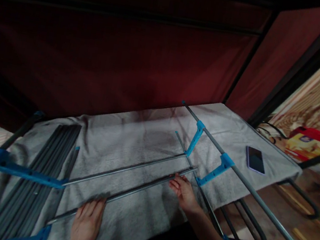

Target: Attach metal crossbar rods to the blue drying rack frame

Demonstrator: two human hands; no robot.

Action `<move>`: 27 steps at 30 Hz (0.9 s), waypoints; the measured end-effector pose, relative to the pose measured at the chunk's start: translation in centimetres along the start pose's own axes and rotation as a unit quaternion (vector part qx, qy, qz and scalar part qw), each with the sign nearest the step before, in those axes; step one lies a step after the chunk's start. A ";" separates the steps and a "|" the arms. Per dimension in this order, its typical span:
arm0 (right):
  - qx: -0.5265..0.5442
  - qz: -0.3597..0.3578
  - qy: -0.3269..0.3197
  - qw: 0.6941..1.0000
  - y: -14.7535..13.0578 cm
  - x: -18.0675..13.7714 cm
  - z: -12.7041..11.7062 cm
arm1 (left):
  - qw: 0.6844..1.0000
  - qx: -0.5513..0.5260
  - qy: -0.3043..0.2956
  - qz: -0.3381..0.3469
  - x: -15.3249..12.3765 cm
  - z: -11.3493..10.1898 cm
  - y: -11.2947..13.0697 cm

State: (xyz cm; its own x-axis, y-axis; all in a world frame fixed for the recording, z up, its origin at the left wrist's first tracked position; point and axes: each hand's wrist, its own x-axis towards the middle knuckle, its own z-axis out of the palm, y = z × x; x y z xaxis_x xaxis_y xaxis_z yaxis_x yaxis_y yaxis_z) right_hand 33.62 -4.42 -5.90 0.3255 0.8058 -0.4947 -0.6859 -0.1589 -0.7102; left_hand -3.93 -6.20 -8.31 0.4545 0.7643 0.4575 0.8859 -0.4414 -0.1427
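Note:
A thin grey metal tube (139, 188) lies across the frame being held in both hands. My left hand (86, 222) is closed over it near its left end, beside a blue plastic bracket (41, 236). Close to the tube's right end, my right hand (182, 190) grips it with the fingertips. That right end lies near another blue bracket (214, 173) on the long right-hand pole (260, 200), and I cannot tell whether they touch. Farther back, a second tube (127, 168) spans from the left blue bracket (28, 173) to a right blue bracket (195, 139).
Several loose grey tubes (36, 177) lie bundled at the left on the grey blanket (120, 138). A phone (255, 160) rests at the right. Behind stands a dark red panel (131, 70). A red and yellow package (317, 148) is beyond the right edge.

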 end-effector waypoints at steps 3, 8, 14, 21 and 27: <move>0.003 -0.002 0.001 1.000 0.0 0.0 0.0 | 1.000 0.000 0.008 0.009 0.2 -0.1 -0.1; 0.008 -0.009 -0.012 1.000 -0.3 -0.1 0.0 | 1.000 -0.014 0.006 0.010 0.6 -0.3 0.0; 0.021 0.003 -0.005 1.000 -0.5 -0.1 0.2 | 0.999 -0.029 0.000 -0.013 0.8 -0.3 0.2; -0.002 -0.015 0.002 1.000 -0.2 -0.2 0.3 | 0.999 -0.027 0.022 0.003 0.6 0.1 -0.2; 0.022 -0.011 -0.030 0.999 -0.2 -0.2 0.2 | 1.000 -0.020 0.015 0.002 0.5 0.2 -0.3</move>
State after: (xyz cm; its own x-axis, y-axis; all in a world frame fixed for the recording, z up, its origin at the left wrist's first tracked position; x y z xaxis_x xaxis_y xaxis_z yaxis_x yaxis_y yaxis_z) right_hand 33.56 -4.48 -5.60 0.3016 0.8418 -0.4478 -0.7072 -0.1175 -0.6971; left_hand -3.93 -5.58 -8.23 0.4542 0.7480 0.4840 0.8794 -0.4636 -0.1088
